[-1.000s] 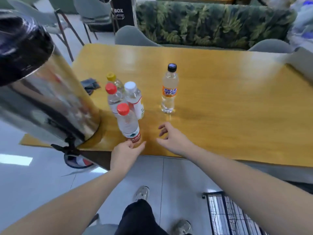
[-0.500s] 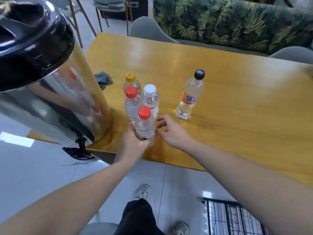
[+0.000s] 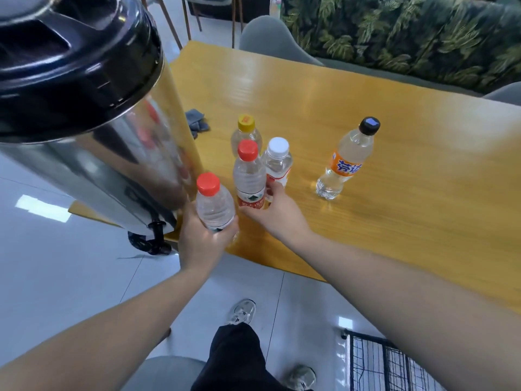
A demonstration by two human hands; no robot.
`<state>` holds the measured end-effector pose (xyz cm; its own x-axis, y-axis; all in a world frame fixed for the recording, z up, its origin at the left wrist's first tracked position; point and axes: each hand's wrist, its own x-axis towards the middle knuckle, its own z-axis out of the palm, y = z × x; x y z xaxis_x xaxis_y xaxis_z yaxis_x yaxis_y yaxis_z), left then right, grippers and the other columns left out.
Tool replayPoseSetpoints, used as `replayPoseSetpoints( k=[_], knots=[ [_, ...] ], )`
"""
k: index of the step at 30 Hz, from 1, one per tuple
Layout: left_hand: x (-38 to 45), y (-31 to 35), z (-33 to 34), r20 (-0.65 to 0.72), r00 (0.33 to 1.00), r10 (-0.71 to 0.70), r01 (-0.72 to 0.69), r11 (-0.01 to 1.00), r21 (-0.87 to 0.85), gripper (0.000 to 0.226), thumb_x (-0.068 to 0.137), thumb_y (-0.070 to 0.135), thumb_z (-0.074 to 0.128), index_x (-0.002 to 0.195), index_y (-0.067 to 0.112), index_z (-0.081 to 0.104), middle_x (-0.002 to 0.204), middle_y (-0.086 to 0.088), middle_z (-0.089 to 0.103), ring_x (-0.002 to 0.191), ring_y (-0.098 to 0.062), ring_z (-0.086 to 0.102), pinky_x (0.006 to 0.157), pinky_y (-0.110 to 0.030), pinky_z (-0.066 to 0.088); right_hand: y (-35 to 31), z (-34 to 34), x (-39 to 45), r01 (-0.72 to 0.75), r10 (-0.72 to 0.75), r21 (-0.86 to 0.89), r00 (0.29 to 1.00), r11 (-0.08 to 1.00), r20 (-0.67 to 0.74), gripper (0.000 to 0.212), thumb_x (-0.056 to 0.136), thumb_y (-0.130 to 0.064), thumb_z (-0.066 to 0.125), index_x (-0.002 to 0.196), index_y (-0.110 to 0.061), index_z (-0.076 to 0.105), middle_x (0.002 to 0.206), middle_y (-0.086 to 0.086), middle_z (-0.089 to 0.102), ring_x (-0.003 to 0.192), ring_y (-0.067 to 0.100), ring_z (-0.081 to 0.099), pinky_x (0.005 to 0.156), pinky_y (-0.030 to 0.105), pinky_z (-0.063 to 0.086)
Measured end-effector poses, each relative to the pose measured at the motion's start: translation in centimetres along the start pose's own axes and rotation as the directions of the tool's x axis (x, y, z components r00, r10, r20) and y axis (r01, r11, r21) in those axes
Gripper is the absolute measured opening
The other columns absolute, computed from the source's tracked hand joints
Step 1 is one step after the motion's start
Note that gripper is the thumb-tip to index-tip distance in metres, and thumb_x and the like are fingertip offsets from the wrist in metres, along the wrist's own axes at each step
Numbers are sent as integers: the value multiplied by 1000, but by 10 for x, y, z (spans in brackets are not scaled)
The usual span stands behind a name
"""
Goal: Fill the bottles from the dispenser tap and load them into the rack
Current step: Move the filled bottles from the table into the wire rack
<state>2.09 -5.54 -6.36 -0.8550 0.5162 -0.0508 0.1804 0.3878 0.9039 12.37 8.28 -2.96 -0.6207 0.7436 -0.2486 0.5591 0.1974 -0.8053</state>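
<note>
Lifted off the surface since a moment ago, the red-capped water bottle sits in the left hand grip beside the dispenser; the right hand clasps a second red-capped bottle. Uncapping comes before the tap.

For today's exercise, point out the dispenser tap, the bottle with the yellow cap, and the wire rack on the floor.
dispenser tap (image 3: 156, 234): head view, on its black spout.
bottle with the yellow cap (image 3: 246, 123): head view, on the cap's top.
wire rack (image 3: 375, 362): head view, on its black mesh.
</note>
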Motion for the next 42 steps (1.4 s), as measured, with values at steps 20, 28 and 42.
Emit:
replayPoseSetpoints(
  k=[20,28,42],
  knots=[
    [-4,6,10,185,980,79,-84,996,18,56,65,39,89,107,32,54,96,12,67,92,-9,66,80,-37,55,37,-23,-44,-49,35,-90,989,995,-147,58,70,-63,74,114,-44,41,93,-9,72,93,23,68,80,41,55],
    [-42,52,90,494,855,158,-167,986,-26,56,64,39,90,110,39,58,102,18,71,97,-5,68,89,-40,56,113,-101,-116,-278,242,-37,887,960,-393,64,67,-64,74,118,-43,41,83,-8,71,83,22,68,73,38,56],
    [-190,124,229,908,214,360,-356,895,-270,50,71,20,90,109,32,61,105,10,69,101,-10,65,90,-38,53,197,-172,-307,-528,549,276,475,803,-688,60,70,-66,73,117,-43,44,89,-15,69,83,10,66,77,35,56]
  ],
)
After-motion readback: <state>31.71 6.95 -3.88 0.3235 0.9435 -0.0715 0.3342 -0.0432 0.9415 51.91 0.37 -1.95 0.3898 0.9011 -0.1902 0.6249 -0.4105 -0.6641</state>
